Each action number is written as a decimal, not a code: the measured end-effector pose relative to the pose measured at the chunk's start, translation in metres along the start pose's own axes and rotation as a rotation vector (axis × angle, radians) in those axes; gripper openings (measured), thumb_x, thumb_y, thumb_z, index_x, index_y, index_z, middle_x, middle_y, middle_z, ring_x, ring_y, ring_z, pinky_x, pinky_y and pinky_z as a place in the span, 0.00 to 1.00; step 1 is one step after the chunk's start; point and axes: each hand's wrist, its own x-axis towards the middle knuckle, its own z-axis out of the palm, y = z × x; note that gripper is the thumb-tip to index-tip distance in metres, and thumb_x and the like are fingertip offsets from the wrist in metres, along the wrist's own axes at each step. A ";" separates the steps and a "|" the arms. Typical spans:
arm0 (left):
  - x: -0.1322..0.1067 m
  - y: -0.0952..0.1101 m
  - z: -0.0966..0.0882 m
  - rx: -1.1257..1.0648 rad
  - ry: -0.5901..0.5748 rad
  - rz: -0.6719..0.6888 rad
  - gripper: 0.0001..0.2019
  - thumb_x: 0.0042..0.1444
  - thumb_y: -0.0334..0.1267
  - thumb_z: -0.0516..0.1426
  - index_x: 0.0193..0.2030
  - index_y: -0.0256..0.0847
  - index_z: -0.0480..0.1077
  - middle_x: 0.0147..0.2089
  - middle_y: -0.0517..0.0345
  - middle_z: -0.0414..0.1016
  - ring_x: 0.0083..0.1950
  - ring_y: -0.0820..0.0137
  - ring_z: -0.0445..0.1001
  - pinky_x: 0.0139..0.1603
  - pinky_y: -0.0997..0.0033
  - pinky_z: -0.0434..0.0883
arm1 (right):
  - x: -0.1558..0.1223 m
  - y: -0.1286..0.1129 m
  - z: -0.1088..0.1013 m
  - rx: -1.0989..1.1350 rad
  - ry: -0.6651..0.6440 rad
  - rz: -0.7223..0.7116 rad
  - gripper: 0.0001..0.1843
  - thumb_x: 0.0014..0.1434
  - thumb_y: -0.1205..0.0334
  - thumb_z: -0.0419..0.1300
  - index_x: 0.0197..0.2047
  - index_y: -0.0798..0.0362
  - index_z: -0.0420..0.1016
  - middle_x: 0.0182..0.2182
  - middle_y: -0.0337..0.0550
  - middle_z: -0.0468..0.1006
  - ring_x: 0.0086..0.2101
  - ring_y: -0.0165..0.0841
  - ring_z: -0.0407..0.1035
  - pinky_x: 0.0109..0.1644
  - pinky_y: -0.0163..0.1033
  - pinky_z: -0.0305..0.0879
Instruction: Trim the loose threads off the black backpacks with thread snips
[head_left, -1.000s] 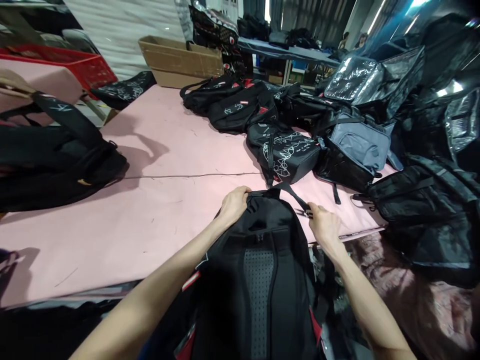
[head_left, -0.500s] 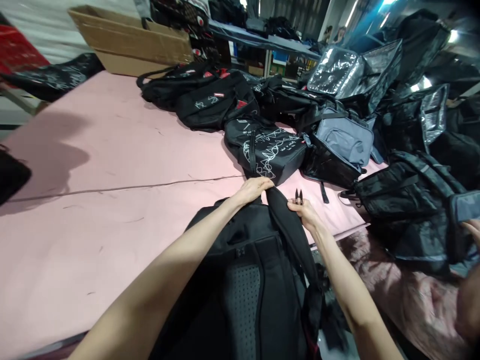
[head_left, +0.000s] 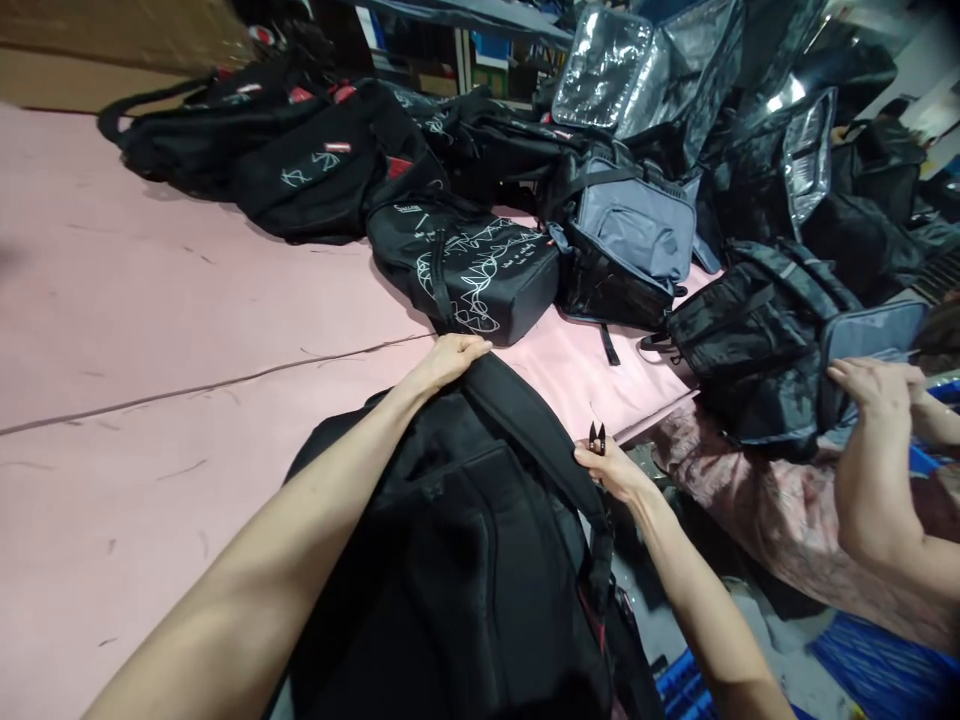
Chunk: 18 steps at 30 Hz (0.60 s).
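A black backpack (head_left: 420,560) stands at the table's near edge, its back panel facing me. My left hand (head_left: 448,362) is closed on the top end of its padded shoulder strap (head_left: 517,405). Lower down, my right hand (head_left: 611,468) pinches the strap's outer edge, and black thread snips (head_left: 597,438) stick up from the same hand with their blades apart. Between the two hands the strap is stretched out. Just beyond my left hand lies a black bag with white scribble print (head_left: 480,270).
Black bags (head_left: 322,160) lie along the far side of the pink table (head_left: 150,330). A grey-lined bag (head_left: 637,235) sits beyond the right hand. On the right, a co-worker's hands (head_left: 874,385) hold a dark camouflage backpack (head_left: 757,350). Silver-lined bags (head_left: 604,70) stand behind.
My right hand has slid down the strap, farther from my left hand, and the strap is drawn out to the right. My view has turned right, bringing the co-worker's arms into sight.
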 end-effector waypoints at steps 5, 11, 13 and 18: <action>-0.004 0.008 0.000 0.215 0.030 0.063 0.18 0.54 0.49 0.45 0.22 0.40 0.62 0.21 0.62 0.61 0.27 0.72 0.61 0.30 0.74 0.59 | -0.008 0.005 0.006 0.102 0.081 -0.045 0.24 0.39 0.49 0.67 0.19 0.53 0.56 0.14 0.26 0.47 0.16 0.19 0.38 0.19 0.32 0.33; -0.106 0.004 -0.018 0.747 0.387 0.050 0.26 0.55 0.47 0.49 0.58 0.36 0.58 0.58 0.41 0.62 0.61 0.52 0.57 0.59 0.52 0.54 | -0.007 0.006 0.012 0.205 0.071 -0.048 0.22 0.36 0.51 0.68 0.18 0.54 0.58 0.12 0.26 0.48 0.15 0.19 0.37 0.19 0.32 0.30; -0.165 -0.003 -0.020 0.856 0.417 -0.027 0.28 0.55 0.46 0.48 0.61 0.38 0.53 0.61 0.40 0.58 0.63 0.48 0.52 0.59 0.46 0.53 | -0.007 0.009 0.012 0.228 0.055 -0.050 0.22 0.37 0.52 0.68 0.17 0.54 0.58 0.12 0.26 0.48 0.15 0.19 0.37 0.19 0.32 0.31; -0.284 -0.006 -0.009 0.780 0.532 -0.250 0.36 0.51 0.55 0.47 0.65 0.60 0.36 0.64 0.55 0.55 0.57 0.47 0.63 0.47 0.48 0.67 | -0.007 0.016 0.009 0.247 0.045 -0.058 0.23 0.38 0.53 0.68 0.16 0.54 0.57 0.12 0.26 0.49 0.15 0.19 0.38 0.19 0.31 0.32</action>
